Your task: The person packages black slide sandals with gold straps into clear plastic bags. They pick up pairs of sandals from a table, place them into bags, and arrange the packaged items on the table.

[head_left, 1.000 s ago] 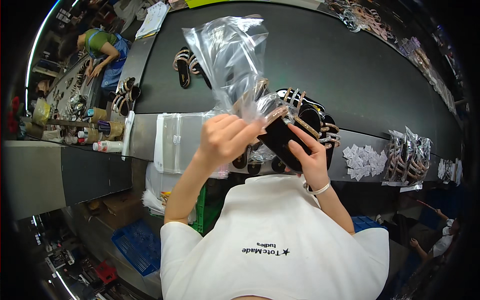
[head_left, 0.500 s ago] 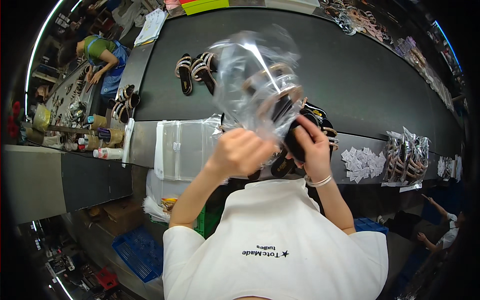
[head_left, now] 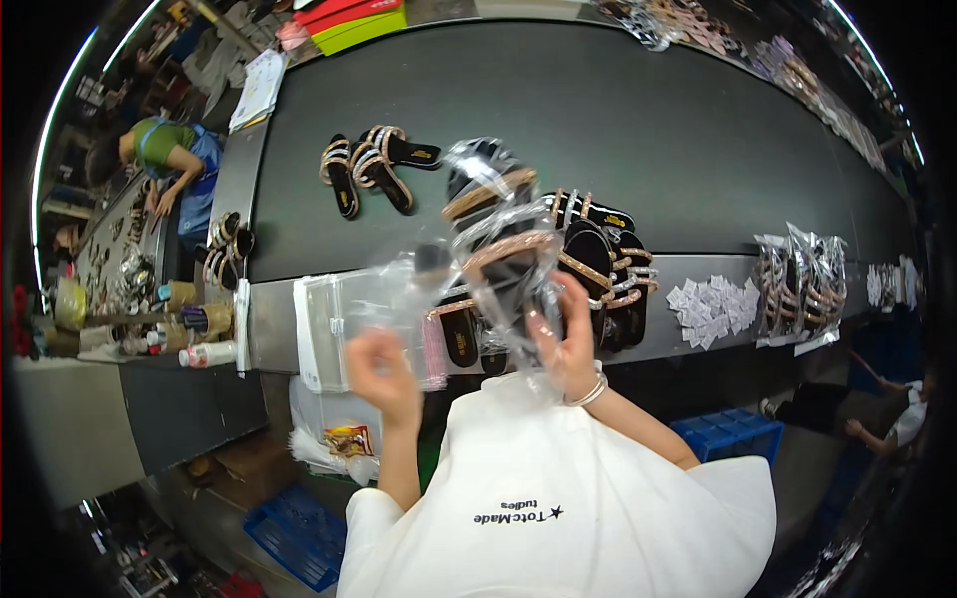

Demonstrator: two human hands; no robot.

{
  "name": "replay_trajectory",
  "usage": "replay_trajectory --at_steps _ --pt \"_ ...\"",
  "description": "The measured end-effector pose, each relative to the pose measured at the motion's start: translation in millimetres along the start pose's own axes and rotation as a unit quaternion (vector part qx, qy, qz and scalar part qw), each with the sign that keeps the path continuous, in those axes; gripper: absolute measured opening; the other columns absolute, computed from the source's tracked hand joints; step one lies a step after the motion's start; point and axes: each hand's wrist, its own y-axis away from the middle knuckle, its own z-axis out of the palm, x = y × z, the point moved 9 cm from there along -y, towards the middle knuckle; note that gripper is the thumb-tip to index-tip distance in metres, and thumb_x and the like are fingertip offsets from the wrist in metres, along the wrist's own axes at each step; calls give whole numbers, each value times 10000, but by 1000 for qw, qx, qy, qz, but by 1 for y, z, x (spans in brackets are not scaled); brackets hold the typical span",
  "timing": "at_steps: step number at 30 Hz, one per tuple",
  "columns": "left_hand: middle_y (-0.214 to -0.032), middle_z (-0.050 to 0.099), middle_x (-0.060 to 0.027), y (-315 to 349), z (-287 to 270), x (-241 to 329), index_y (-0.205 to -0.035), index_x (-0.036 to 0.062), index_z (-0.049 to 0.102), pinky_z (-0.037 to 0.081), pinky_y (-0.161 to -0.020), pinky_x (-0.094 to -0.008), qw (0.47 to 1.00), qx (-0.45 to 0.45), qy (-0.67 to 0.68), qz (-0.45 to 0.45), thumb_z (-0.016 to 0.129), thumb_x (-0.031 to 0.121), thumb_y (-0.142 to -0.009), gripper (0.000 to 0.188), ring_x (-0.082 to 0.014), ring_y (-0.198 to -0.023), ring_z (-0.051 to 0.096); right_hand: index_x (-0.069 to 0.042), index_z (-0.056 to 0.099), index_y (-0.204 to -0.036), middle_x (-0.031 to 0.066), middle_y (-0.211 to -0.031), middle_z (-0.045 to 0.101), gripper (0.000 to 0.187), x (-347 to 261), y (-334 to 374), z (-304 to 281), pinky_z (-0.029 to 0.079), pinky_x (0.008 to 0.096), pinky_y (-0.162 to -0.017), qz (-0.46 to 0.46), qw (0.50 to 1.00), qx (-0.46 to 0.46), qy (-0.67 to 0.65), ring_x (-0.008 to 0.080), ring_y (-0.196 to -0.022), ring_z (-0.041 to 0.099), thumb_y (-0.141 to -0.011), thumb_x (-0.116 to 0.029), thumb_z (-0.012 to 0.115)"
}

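My right hand (head_left: 566,349) grips the lower end of a black sandal (head_left: 503,244) with glittery gold and silver straps. A clear plastic bag (head_left: 546,374) covers the sandal and wrinkles around my fingers. To the left, my left hand (head_left: 384,377) is smeared by motion, its fingers too blurred to read. It is beside a stack of clear plastic bags (head_left: 344,319). Several loose sandals (head_left: 608,269) of the same kind lie just right of the bagged one. More sandals (head_left: 377,171) rest farther back on the dark table.
Right of the loose sandals are a heap of small white paper slips (head_left: 712,311) and several bagged sandals (head_left: 800,289). A red and green box (head_left: 354,22) is at the far edge. At the left, a person in an apron (head_left: 177,169) works by a white bottle (head_left: 207,354).
The sandal's bag has gone from billowing to close around it. My left hand has moved left and down, away from the bagged sandal. My right hand still holds it.
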Motion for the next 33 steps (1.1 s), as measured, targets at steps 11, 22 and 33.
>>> replay_trajectory --at_steps 11,22,33 --pt "-1085 581 -96 81 168 -116 -1180 -6 448 412 -885 -295 887 -128 272 -351 608 107 -876 362 -164 -995 540 -27 558 -1076 140 -924 623 279 1 -83 -48 487 354 -780 -48 961 -143 232 247 -880 615 -818 -126 597" --pt "-979 536 -35 20 84 -67 -1043 30 484 442 -765 -250 884 -168 234 -369 660 84 -829 283 -108 -885 525 3 652 -785 112 -735 665 331 296 -214 -172 504 311 -633 222 853 -232 411 188 -648 626 -735 -311 743" --pt "-841 467 -37 -29 -58 -27 -998 33 427 384 -624 -228 954 225 -65 -187 494 21 -895 123 -97 -713 453 -34 605 -695 14 -599 585 289 238 -414 18 408 237 -467 90 990 21 111 65 -522 530 -824 -284 672"
